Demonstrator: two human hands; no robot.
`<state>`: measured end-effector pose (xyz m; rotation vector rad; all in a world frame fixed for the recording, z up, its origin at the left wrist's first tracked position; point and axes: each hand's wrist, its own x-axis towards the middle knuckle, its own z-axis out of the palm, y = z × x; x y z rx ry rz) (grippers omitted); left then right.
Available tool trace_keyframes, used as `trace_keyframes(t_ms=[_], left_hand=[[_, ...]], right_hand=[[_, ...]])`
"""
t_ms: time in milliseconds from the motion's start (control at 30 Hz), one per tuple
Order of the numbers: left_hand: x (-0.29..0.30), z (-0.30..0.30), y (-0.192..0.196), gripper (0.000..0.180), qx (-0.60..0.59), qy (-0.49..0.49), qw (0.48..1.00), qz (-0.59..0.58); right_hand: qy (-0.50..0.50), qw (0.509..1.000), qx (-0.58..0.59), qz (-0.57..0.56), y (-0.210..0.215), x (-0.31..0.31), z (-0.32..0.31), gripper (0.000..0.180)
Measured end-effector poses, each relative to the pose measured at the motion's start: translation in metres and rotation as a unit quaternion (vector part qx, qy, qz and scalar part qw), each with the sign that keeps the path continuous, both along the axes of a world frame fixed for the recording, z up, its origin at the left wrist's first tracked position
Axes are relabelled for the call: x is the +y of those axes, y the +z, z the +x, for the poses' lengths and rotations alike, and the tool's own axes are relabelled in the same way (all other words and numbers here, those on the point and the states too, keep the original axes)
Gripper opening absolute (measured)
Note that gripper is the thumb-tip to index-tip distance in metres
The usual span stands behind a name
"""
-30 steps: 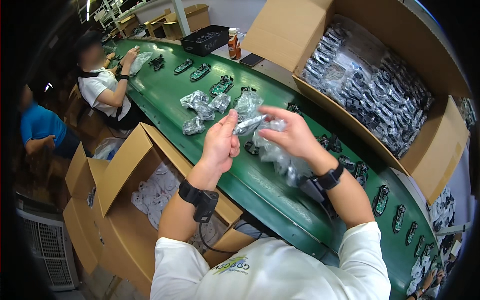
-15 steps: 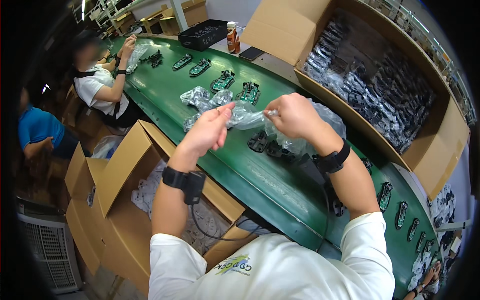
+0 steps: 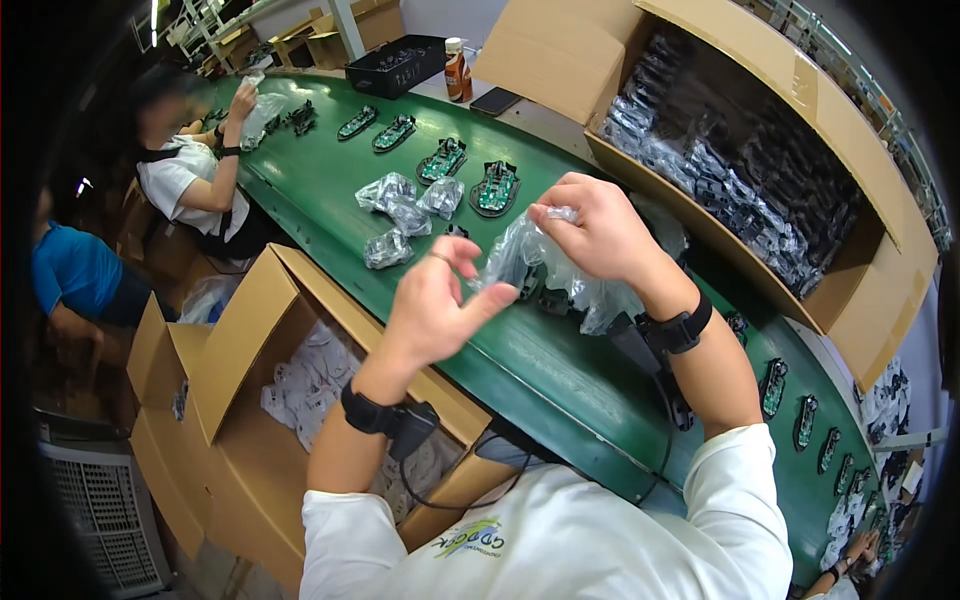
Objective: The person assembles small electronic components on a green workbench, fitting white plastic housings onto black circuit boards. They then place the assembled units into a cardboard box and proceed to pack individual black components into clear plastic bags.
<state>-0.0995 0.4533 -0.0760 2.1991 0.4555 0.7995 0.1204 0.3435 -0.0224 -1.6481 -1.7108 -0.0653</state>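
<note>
My right hand (image 3: 588, 228) pinches the top of a clear plastic bag (image 3: 515, 250) above the green work surface. More clear film (image 3: 605, 300) hangs below that hand, over dark plastic parts that are mostly covered. My left hand (image 3: 432, 305) is held beside the bag's lower left side, thumb and fingers apart; whether they touch the film I cannot tell. Beyond it lie several small parts wrapped in clear plastic (image 3: 397, 203). Further back, a green circuit board in a black base (image 3: 494, 188) rests near a similar board (image 3: 441, 160).
At the right stands a big open carton (image 3: 850, 270) of bagged dark parts. Another open carton (image 3: 235, 430), holding white parts, stands at the lower left. A black tray (image 3: 397, 68), a bottle (image 3: 457, 72) and a phone (image 3: 495, 101) line the far edge. A co-worker (image 3: 190, 180) sits at the left.
My left hand has come off the stretched plastic and moved down toward me, its fingers spreading. The bag now hangs from my right hand, which has stayed about in place.
</note>
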Motion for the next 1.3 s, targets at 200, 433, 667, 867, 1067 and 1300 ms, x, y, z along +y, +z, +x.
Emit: trace_keyframes(t_ms=[200, 433, 667, 867, 1067, 1300], left_hand=[[0.016, 0.016, 0.006, 0.011, -0.133, 0.007, 0.973, -0.191], [0.087, 0.033, 0.015, 0.033, -0.050, 0.083, 0.995, -0.025], [0.119, 0.053, -0.042, 0.037, 0.077, 0.226, 0.898, 0.371], [0.147, 0.103, -0.026, 0.059, 0.305, 0.195, 0.908, 0.212], [0.101, 0.101, -0.023, 0.045, -0.118, 0.013, 0.977, -0.175], [0.026, 0.044, 0.020, 0.030, -0.179, -0.197, 0.853, -0.450]], right_hand=[[0.079, 0.985, 0.067, 0.138, -0.003, 0.006, 0.001, 0.029], [0.018, 0.964, 0.218, 0.152, 0.026, -0.005, 0.001, 0.026], [-0.041, 0.997, 0.010, 0.067, -0.003, -0.017, 0.016, 0.032], [0.026, 0.976, 0.210, 0.051, 0.010, -0.010, -0.010, 0.016], [-0.073, 0.993, 0.073, -0.053, 0.002, -0.017, 0.010, 0.049], [0.039, 0.980, 0.197, -0.017, -0.013, 0.003, 0.011, 0.052]])
